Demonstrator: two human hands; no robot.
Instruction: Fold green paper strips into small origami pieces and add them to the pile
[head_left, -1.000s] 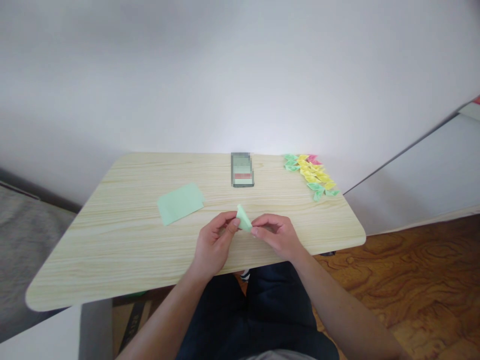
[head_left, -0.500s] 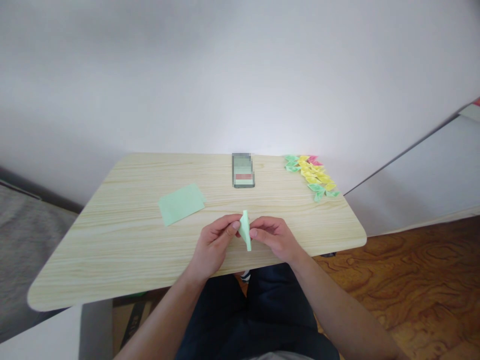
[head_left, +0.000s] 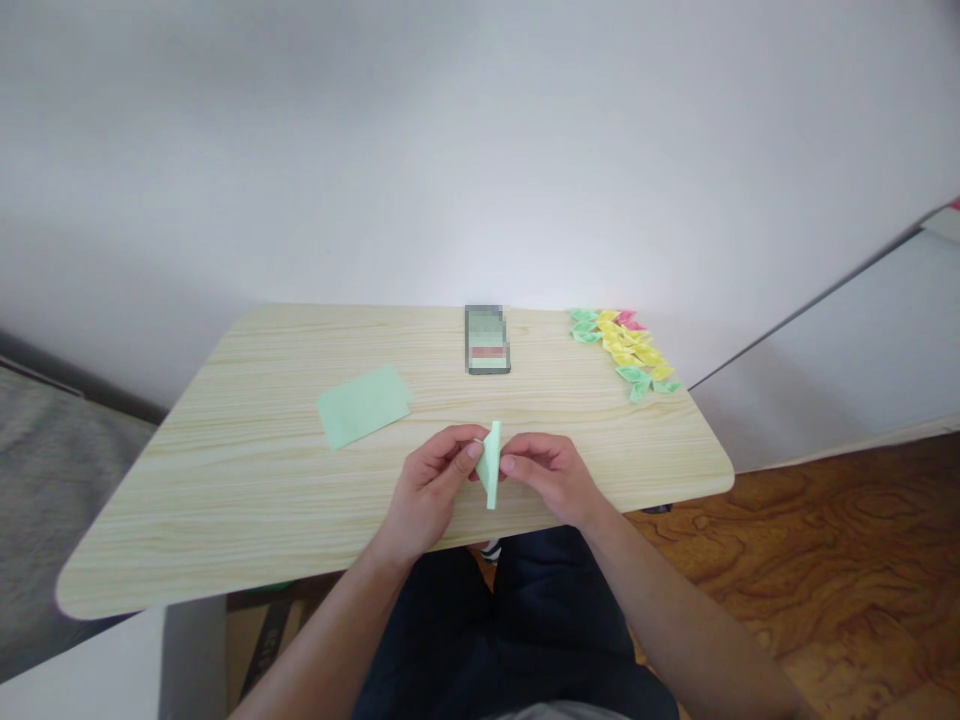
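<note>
Between my two hands, above the front part of the table, is a folded piece of green paper (head_left: 492, 468), standing almost on edge. My left hand (head_left: 433, 487) pinches its left side between thumb and fingers. On the other side, my right hand (head_left: 551, 475) has thumb and forefinger closed on the paper's right face. The fingertips behind the paper are partly hidden. Flat green paper sheets (head_left: 365, 408) lie to the left, beyond my left hand.
A phone (head_left: 487, 340) with a blurred screen lies at the back of the wooden table (head_left: 225, 480), near the wall. Several folded paper pieces (head_left: 626, 345) in green, yellow and pink lie at the back right. The table's front edge runs just above my legs.
The folded paper has turned slightly, its lower end swinging a little to the left. Both hands keep nearly the same place and hold.
</note>
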